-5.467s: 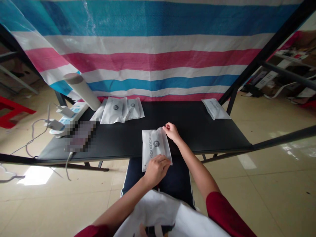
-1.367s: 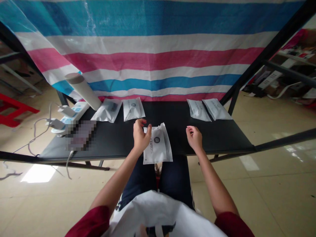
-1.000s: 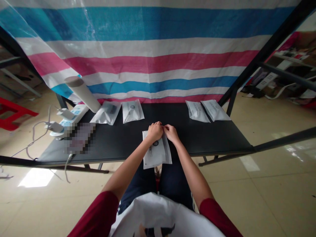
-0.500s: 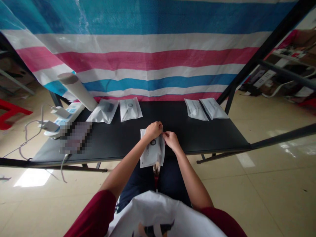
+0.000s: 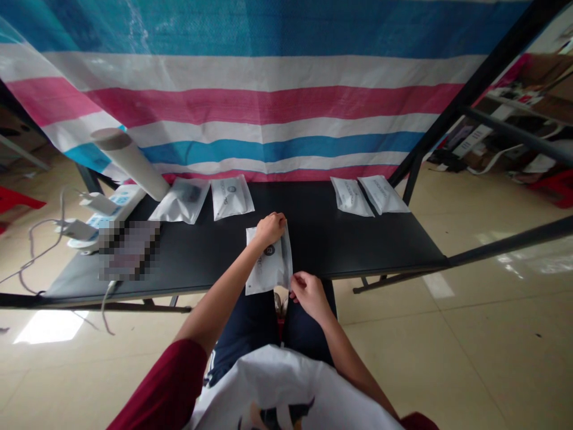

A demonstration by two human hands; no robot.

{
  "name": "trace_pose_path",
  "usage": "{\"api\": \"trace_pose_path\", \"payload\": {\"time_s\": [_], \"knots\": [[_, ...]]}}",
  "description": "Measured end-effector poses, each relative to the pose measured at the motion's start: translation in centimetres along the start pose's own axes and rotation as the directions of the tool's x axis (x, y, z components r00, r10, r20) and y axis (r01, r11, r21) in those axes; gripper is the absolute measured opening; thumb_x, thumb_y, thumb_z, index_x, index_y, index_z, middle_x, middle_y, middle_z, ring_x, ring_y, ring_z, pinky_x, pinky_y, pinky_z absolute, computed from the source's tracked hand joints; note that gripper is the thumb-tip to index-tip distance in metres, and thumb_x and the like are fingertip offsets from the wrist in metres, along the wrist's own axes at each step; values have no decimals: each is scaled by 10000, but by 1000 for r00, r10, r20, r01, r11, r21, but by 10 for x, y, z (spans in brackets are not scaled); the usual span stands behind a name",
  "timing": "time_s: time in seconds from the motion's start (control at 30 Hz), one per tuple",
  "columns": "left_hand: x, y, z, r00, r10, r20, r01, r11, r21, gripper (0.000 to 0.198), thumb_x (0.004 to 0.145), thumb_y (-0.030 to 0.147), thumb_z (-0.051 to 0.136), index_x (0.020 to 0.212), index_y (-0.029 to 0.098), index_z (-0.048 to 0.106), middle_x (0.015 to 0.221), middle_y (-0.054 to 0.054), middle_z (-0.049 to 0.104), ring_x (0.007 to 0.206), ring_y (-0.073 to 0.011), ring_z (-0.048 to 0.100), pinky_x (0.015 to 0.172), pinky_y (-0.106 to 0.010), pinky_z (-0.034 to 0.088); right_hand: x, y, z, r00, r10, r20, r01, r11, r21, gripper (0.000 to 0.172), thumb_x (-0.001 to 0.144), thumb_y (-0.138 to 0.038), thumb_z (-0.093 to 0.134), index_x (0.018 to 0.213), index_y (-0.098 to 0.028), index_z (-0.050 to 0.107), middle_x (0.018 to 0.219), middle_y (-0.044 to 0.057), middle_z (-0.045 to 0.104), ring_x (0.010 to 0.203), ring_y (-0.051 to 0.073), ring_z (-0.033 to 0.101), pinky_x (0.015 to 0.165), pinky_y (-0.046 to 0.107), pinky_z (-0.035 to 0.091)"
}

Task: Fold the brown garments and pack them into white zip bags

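A frosted white zip bag [image 5: 265, 272] with dark printing and a round logo lies over the front edge of the black table, its near end jutting past it. My left hand [image 5: 271, 229] is closed on the bag's far right corner, fingers curled under the knuckles. At the bag's near right corner, my right hand [image 5: 310, 295] pinches the edge between thumb and forefinger. Whether a zip slider is in that pinch is too small to make out. The bag's right edge runs between my two hands.
On the black table [image 5: 308, 206] lie two bags [image 5: 233, 197] at back left and two more bags [image 5: 384, 194] at back right. A white cylinder [image 5: 134, 167], power strip [image 5: 119, 209] and blurred phone [image 5: 129, 249] with a cable occupy the left. A striped sheet [image 5: 277, 107] hangs behind.
My right hand has slid down the bag's right edge, from beside my left hand to the near corner. My left hand still holds the far corner. The view has shifted slightly.
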State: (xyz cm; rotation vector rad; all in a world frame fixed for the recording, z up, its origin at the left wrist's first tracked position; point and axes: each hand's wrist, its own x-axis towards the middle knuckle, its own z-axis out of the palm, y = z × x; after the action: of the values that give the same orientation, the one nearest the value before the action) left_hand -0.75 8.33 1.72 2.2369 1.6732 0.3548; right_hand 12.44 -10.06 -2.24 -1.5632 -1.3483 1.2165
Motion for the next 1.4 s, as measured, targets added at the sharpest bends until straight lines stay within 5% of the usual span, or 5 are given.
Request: {"api": "trace_pose_path", "payload": {"time_s": [0.33, 0.57, 0.8, 1.17, 1.4], "knots": [[-11, 6, -13, 986, 60, -157, -55, 998, 38, 268, 953, 363, 452, 1039, 250, 679, 1077, -84, 658, 1068, -293, 553, 921, -438, 396, -1, -1, -1, 998, 62, 1, -61, 977, 204, 363, 837, -526, 568, 972, -190, 594, 747, 22, 655, 578, 172, 679, 450, 238, 524], [-67, -3, -27, 944, 99, -315, -122, 991, -54, 334, 942, 395, 483, 1212, 231, 590, 1192, -110, 591, 1112, -291, 512, 955, -449, 405, 21, -8, -25, 999, 10, -39, -1, 972, 236, 442, 848, -557, 532, 1116, -207, 563, 864, 22, 651, 614, 137, 671, 468, 230, 556], [-114, -17, -3, 932, 106, -345, -171, 971, -165, 505, 942, 395, 482, 1399, 196, 402, 1357, -157, 484, 1289, -304, 436, 1079, -495, 366, 74, -17, -24, 992, -87, 90, 79, 992, 97, 368, 832, -471, 575, 1055, -192, 667, 888, 45, 693, 633, 152, 660, 436, 226, 519], [-119, -26, 32, 920, 211, -330, -258, 960, -106, 602, 1000, 351, 348, 1539, 145, 176, 1560, -186, 306, 1486, -291, 217, 1187, -530, 279, 110, -44, -11, 990, -69, 119, 109, 919, -379, 264, 648, -413, 828, 785, -198, 758, 787, 100, 756, 854, 310, 721, 631, 268, 489], [-116, -29, 35, 902, 270, -338, -292, 956, -14, 631, 1001, 346, 349, 1546, 112, 134, 1553, -213, 318, 1478, -308, 239, 1164, -555, 320, 110, -38, -16, 992, -68, 109, 93, 964, -248, 235, 695, -375, 775, 833, -187, 745, 795, 72, 752, 814, 284, 703, 658, 288, 495]]}}
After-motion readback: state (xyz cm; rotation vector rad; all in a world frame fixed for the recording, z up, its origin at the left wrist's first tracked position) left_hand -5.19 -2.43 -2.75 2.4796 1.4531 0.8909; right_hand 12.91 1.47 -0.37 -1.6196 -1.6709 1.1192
